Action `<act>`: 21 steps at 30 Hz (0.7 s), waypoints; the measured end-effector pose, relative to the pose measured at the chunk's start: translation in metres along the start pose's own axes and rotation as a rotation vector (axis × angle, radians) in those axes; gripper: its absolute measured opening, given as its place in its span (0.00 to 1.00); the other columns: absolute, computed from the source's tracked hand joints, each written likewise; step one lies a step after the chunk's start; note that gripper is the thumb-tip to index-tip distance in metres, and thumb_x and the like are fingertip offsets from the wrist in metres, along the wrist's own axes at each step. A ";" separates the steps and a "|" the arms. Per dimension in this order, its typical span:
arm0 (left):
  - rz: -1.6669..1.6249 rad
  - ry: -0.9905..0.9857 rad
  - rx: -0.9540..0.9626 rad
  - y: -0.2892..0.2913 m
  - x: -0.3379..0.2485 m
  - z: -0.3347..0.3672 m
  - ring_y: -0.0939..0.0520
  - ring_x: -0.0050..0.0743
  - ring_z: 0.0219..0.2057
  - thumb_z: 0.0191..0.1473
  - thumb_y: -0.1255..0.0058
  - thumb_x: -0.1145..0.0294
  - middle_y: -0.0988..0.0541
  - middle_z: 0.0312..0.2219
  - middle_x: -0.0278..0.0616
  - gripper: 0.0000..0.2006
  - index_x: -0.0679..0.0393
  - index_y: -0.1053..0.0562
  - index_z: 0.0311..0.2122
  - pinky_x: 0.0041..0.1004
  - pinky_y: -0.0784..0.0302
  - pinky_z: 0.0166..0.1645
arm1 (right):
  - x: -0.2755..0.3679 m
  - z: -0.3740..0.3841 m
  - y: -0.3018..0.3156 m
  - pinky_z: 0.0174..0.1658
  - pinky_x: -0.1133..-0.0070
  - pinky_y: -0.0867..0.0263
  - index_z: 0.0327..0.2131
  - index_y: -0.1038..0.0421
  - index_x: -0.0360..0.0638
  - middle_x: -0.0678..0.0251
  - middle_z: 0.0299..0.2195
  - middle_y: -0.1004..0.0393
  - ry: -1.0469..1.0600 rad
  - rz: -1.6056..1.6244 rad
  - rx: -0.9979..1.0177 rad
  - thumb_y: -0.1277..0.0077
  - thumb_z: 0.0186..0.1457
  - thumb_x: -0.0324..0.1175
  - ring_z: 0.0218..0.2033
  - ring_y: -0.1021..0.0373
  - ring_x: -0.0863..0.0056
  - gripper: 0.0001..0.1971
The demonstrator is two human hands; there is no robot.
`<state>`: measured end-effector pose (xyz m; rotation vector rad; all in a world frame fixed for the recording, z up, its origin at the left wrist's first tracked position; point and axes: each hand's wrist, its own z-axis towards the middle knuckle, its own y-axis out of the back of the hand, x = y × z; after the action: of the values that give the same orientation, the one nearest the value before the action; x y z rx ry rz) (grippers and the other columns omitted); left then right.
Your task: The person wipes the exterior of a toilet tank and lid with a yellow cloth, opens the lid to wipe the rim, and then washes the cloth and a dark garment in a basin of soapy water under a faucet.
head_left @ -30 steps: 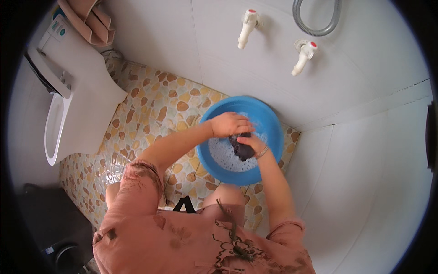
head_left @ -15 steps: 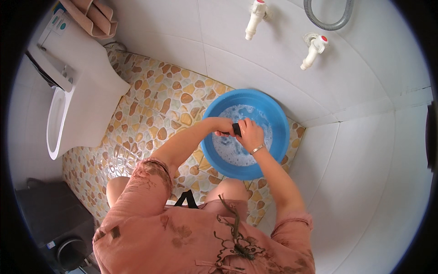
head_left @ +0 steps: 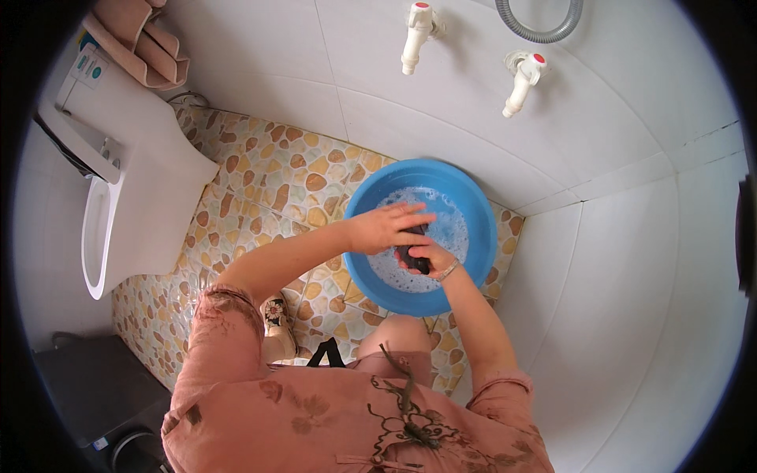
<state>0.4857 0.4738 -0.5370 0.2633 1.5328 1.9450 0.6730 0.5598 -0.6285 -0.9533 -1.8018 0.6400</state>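
Over soapy water [head_left: 446, 211] in a round blue basin [head_left: 484, 229], my right hand [head_left: 434, 254] is closed round a small bunched dark cloth [head_left: 413, 257]; its exact kind is hard to make out. A bracelet circles that wrist. My left hand [head_left: 386, 227] lies across the top of the cloth, its fingers stretched out and somewhat apart. Part of the cloth is hidden beneath the left fingers. White foam floats on the water around both hands.
Two white taps [head_left: 416, 38] with red caps jut from the tiled wall, near a grey hose [head_left: 544, 35]. A white washbasin [head_left: 150, 189] stands at left on the pebble-patterned floor [head_left: 260, 181]. A black bin-like object [head_left: 95, 386] sits lower left.
My left hand has gone from gripping the dark cloth to lying over it with fingers extended. The right hand has moved lower and now cups the cloth from below. The view has shifted slightly.
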 end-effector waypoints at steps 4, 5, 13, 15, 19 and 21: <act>0.074 -0.047 0.155 -0.014 -0.004 0.007 0.30 0.38 0.42 0.41 0.54 0.72 0.34 0.42 0.43 0.23 0.55 0.36 0.47 0.31 0.26 0.37 | 0.018 0.003 -0.026 0.18 0.83 0.40 0.34 0.33 0.39 0.65 0.28 0.30 -0.116 -0.353 -0.048 0.43 0.40 0.31 0.27 0.32 0.74 0.15; 0.097 0.066 0.278 -0.022 -0.002 0.007 0.27 0.35 0.38 0.41 0.54 0.70 0.31 0.36 0.40 0.20 0.57 0.34 0.44 0.31 0.26 0.32 | 0.022 0.003 -0.031 0.19 0.81 0.38 0.32 0.31 0.39 0.66 0.27 0.30 -0.142 -0.662 -0.184 0.42 0.39 0.32 0.27 0.32 0.75 0.14; 0.085 0.467 0.336 -0.068 0.002 0.003 0.22 0.40 0.25 0.39 0.52 0.73 0.27 0.26 0.42 0.08 0.58 0.29 0.30 0.32 0.26 0.25 | 0.009 0.029 -0.027 0.34 0.73 0.33 0.30 0.28 0.41 0.58 0.31 0.26 -0.039 -1.564 -0.531 0.42 0.33 0.38 0.30 0.29 0.60 0.17; -0.027 0.682 0.448 -0.072 0.001 0.007 0.21 0.41 0.28 0.39 0.51 0.72 0.24 0.26 0.44 0.06 0.57 0.27 0.28 0.34 0.25 0.29 | 0.008 0.029 -0.026 0.34 0.71 0.32 0.32 0.29 0.43 0.56 0.31 0.26 -0.045 -1.701 -0.603 0.43 0.35 0.39 0.32 0.30 0.58 0.17; -0.094 0.903 0.560 -0.093 0.007 0.003 0.21 0.41 0.31 0.40 0.50 0.73 0.22 0.29 0.44 0.08 0.55 0.25 0.30 0.35 0.25 0.32 | 0.000 0.034 -0.025 0.33 0.70 0.32 0.33 0.32 0.45 0.58 0.28 0.26 0.009 -1.836 -0.716 0.42 0.35 0.36 0.30 0.29 0.61 0.18; -0.214 0.972 0.586 -0.099 0.014 -0.004 0.21 0.41 0.30 0.37 0.45 0.68 0.22 0.29 0.45 0.09 0.55 0.24 0.29 0.35 0.26 0.31 | -0.005 0.032 -0.025 0.28 0.70 0.33 0.34 0.34 0.46 0.60 0.27 0.27 0.346 -2.074 -0.701 0.42 0.36 0.33 0.27 0.29 0.63 0.17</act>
<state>0.5076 0.4905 -0.6330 -0.6902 2.5947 1.4407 0.6363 0.5410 -0.6248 0.6780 -1.6593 -1.3745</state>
